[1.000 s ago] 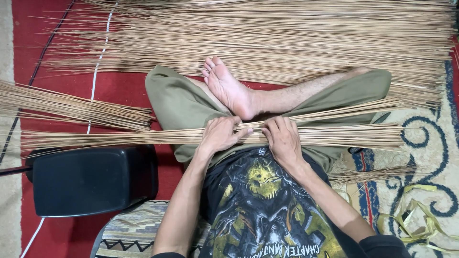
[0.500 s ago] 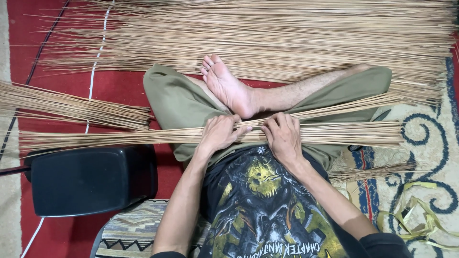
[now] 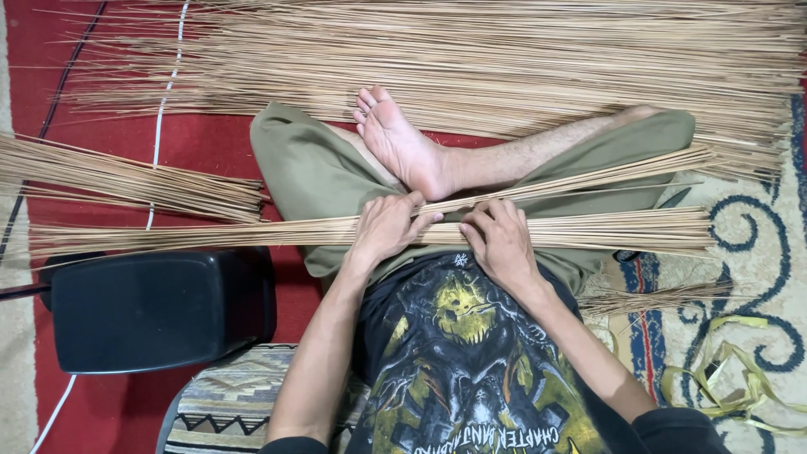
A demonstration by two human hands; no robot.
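A long bundle of thin tan sticks (image 3: 210, 234) lies across my lap, running left to right. My left hand (image 3: 388, 225) rests on top of it with fingers spread over the sticks. Beside it, my right hand (image 3: 498, 237) presses on the same bundle, fingers curled over the sticks. I sit cross-legged in olive trousers, one bare foot (image 3: 399, 139) turned up just beyond the hands. A few sticks (image 3: 588, 176) slant upward to the right from between the hands.
A wide layer of loose sticks (image 3: 471, 59) covers the red carpet ahead. Another stick bundle (image 3: 126, 181) lies at the left. A black box-like object (image 3: 155, 307) sits by my left arm. Yellow ribbon (image 3: 723, 378) and a small stick tuft (image 3: 656, 298) lie right.
The hands have stayed on the bundle. Only the fingers have shifted slightly over the sticks.
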